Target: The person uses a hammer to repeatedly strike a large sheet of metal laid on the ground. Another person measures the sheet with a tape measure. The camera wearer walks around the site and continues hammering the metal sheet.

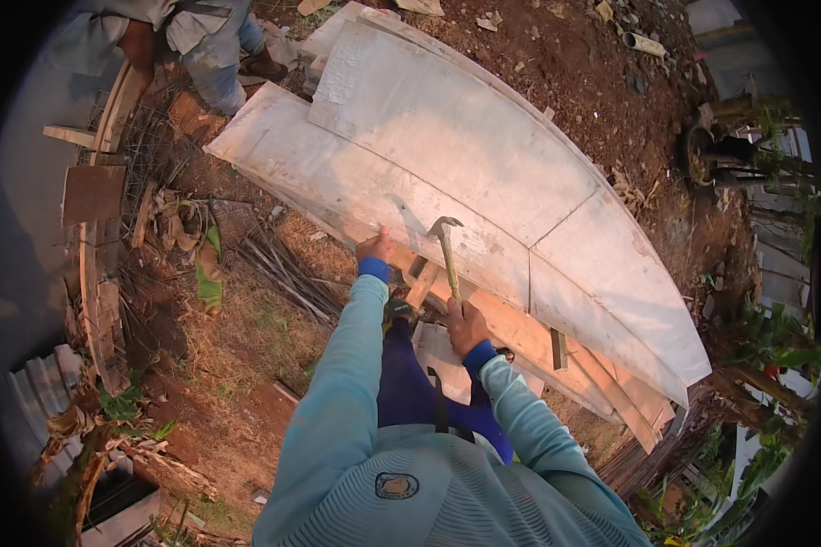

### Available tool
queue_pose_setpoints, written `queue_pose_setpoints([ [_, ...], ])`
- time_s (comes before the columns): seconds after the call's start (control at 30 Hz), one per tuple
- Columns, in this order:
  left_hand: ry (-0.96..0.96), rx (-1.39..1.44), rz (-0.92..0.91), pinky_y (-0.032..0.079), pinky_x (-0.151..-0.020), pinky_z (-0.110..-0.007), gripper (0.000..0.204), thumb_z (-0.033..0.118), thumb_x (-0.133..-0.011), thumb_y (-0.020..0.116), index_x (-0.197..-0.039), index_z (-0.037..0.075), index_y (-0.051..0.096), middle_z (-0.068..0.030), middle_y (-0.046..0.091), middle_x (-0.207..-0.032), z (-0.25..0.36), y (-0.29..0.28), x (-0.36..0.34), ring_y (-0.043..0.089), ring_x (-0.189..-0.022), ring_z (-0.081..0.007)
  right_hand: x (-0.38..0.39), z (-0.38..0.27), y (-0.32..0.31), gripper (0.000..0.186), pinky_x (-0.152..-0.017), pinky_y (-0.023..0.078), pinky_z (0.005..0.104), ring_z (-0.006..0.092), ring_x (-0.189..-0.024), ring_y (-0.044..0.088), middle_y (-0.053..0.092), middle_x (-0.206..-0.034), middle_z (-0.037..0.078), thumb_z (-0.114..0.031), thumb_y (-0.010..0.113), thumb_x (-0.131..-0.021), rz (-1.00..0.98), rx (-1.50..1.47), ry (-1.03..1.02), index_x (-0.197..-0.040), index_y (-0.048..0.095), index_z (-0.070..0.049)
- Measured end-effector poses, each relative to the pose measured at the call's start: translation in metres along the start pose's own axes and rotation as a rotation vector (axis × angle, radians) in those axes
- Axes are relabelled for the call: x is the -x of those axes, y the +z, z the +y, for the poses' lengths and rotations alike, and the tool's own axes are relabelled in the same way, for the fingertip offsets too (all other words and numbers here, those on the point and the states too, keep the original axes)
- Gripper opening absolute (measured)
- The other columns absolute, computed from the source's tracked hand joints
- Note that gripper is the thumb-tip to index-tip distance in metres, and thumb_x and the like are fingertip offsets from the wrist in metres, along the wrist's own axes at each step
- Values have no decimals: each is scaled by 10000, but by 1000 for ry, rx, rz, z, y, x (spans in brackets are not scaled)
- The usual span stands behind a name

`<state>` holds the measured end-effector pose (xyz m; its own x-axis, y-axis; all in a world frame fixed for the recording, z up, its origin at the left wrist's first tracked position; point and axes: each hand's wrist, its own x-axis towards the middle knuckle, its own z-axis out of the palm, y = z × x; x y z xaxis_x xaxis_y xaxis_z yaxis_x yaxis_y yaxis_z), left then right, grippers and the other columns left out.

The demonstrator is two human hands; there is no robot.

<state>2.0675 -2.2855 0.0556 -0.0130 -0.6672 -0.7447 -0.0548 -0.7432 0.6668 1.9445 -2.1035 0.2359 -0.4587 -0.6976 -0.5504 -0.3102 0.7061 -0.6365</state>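
In my right hand (pixel 467 326) is a hammer (pixel 448 255), its fingers wrapped round the lower handle. The metal head is raised over the near edge of a large pale board (pixel 465 128) and casts a shadow on it. My left hand (pixel 377 246) is at that same near edge, left of the hammer, with its fingers closed and the thumb up. What it holds, if anything, is too small to make out. Below the boards, timber pieces (pixel 502 321) form a wooden support.
Another person (pixel 212 55) stands at the upper left, an arm reaching down to a curved timber form (pixel 89 264). Dry sticks (pixel 278 269) lie on the ground left of the boards. A short pipe (pixel 644 44) lies on the soil at the upper right.
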Motion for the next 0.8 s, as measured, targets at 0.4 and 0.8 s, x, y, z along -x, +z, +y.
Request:
queue_pose_setpoints([
  [0.4,77,-48,-8,474,-503,-258,429,383,-888,618,-926,-42,667,-86,657,-726,8,4,16,593,-561,-135,-57,-75,-6,333,-531,444,418,364,-545,560,559,-592,178,-322,453,-963,169,57,-241,-888,509,-2],
  [0.8,-41,-81,-28,469,-514,-258,389,363,-918,576,-911,-16,662,-71,661,-732,12,5,22,612,-612,-128,-66,-75,-1,392,-573,448,478,447,-636,578,583,-642,241,-376,442,-960,230,-11,-214,-864,477,3],
])
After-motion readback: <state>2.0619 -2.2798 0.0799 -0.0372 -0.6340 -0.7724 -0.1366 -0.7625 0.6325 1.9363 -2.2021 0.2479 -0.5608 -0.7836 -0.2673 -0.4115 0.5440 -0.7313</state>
